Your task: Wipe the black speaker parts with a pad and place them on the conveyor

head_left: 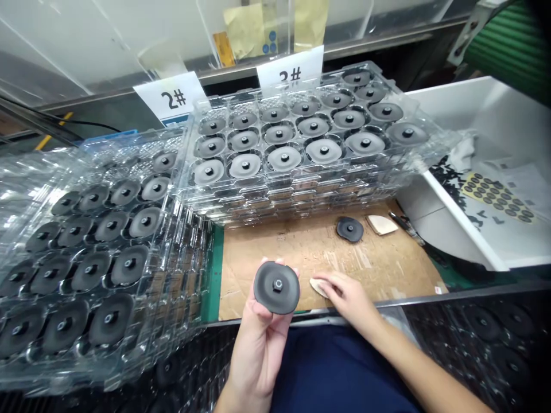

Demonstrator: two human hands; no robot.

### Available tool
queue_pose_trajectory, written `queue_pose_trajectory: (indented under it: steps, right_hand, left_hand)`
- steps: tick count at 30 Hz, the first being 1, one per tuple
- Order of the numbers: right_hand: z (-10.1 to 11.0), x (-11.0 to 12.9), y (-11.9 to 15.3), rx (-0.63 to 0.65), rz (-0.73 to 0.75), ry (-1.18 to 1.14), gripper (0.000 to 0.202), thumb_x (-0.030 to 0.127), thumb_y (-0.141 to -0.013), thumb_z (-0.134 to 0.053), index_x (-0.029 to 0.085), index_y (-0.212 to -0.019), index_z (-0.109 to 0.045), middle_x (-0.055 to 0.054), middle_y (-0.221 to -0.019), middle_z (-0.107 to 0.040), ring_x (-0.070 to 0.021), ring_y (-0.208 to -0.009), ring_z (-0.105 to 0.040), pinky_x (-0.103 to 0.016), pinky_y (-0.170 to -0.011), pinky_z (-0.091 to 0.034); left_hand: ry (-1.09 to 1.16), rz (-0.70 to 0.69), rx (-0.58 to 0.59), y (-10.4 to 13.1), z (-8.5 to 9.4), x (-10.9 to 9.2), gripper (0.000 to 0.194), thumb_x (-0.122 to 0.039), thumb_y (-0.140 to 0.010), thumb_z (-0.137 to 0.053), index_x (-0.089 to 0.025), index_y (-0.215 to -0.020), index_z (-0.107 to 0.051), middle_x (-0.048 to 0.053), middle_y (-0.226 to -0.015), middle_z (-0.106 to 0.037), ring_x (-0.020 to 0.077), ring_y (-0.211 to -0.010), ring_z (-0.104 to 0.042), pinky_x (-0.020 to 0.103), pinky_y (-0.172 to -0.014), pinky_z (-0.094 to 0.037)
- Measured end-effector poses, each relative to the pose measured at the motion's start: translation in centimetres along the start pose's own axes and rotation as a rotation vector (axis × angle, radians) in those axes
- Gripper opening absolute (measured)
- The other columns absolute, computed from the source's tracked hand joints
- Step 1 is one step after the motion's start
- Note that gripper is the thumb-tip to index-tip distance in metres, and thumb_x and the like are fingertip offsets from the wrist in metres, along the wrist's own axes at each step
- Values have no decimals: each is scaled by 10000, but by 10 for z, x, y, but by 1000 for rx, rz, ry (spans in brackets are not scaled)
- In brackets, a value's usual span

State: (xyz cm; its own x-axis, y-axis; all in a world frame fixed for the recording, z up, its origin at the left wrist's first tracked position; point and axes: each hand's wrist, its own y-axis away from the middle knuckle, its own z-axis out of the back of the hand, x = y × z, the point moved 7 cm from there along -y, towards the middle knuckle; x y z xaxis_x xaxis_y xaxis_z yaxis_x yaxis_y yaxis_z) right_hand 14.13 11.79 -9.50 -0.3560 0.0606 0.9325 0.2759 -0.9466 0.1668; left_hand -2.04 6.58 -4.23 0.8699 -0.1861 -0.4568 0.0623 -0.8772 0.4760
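My left hand (261,338) holds up a dark grey, rounded disc-shaped part (270,295) with a small metal-centred boss in its middle, fingers behind it and thumb at its lower edge. To the right, my right hand (344,295) pinches a cream-coloured pad (317,286) close to the cardboard sheet (253,241). A second dark disc part (350,229) lies on the cardboard beyond my right hand. Beside it rests another cream pad (383,224), thicker and wedge-like.
Stacked clear trays (258,182) of similar discs stand at the back, more trays (161,287) at the left. A white bin (473,238) on the right holds black scraps and a yellow sticker sheet (497,197). A pen-like tool (407,228) lies beside the bin. Paper signs (171,98) stand behind.
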Motion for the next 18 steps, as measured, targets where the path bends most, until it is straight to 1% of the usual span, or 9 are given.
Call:
queue_pose_trajectory:
  steps: [3,5,7,9,11,13,15,16,18]
  right_hand:
    - [4,17,-4,12,44,45,185,301,-827,-548,200,-885,-693,-54,-860,-691,-199,-831,-623,-353,-785,-479]
    - [12,47,-4,-14,64,43,192,288,-850,-523,212,-949,-670,-46,-933,-681,-184,-873,-615,-319,-779,-482]
    - [18,88,-2,-44,142,25,202,268,-867,-507,228,-1024,-628,-29,-1003,-657,-158,-927,-594,-273,-795,-476]
    - [17,137,8,-23,388,17,231,199,-875,-487,202,-1077,-599,-32,-967,-655,-139,-887,-589,-251,-790,-476]
    - [6,168,17,104,553,52,252,135,-874,-456,159,-1086,-590,-43,-932,-654,-132,-853,-585,-239,-784,-474]
    - [-10,175,20,284,549,130,229,123,-876,-451,159,-1031,-615,-32,-892,-652,-121,-816,-586,-218,-756,-471]
    - [-19,171,16,357,497,200,202,138,-878,-463,175,-966,-641,-21,-865,-644,-117,-798,-586,-207,-738,-464]
    - [-19,171,13,316,503,213,205,146,-878,-461,169,-971,-643,-27,-861,-639,-123,-794,-583,-213,-737,-462]
    - [-12,173,9,155,561,201,248,150,-879,-435,127,-1040,-623,-56,-850,-627,-143,-785,-573,-244,-747,-463]
  left_hand:
    - [-5,-3,-6,1,0,-1,477,-356,-671,-693,-314,-1136,-592,18,-1132,-655,252,-1110,-553,312,-962,-441]
    - [-12,-7,-18,1,0,0,487,-345,-675,-694,-330,-1149,-579,10,-1131,-656,240,-1101,-560,304,-956,-447]
    - [-22,-12,-16,2,-1,3,479,-344,-686,-686,-326,-1152,-576,9,-1138,-654,216,-1097,-564,286,-949,-450]
    - [-40,32,6,4,0,9,468,-349,-712,-662,-320,-1169,-563,16,-1180,-631,198,-1126,-540,273,-954,-440]
    - [-75,100,12,5,4,15,474,-320,-750,-634,-345,-1209,-518,10,-1217,-606,192,-1148,-519,276,-956,-434]
    - [-127,132,-29,6,11,16,492,-269,-788,-601,-386,-1245,-463,-4,-1202,-614,192,-1115,-546,291,-934,-454]
    - [-178,107,-67,6,14,13,533,-212,-780,-612,-394,-1254,-448,-10,-1107,-664,184,-1028,-599,270,-862,-499]
    - [-197,99,-66,6,14,12,553,-193,-762,-632,-381,-1252,-457,-9,-1041,-688,178,-983,-618,243,-815,-515]
    - [-207,111,-36,7,8,12,565,-179,-729,-667,-338,-1240,-486,-7,-913,-714,161,-903,-641,184,-727,-525]
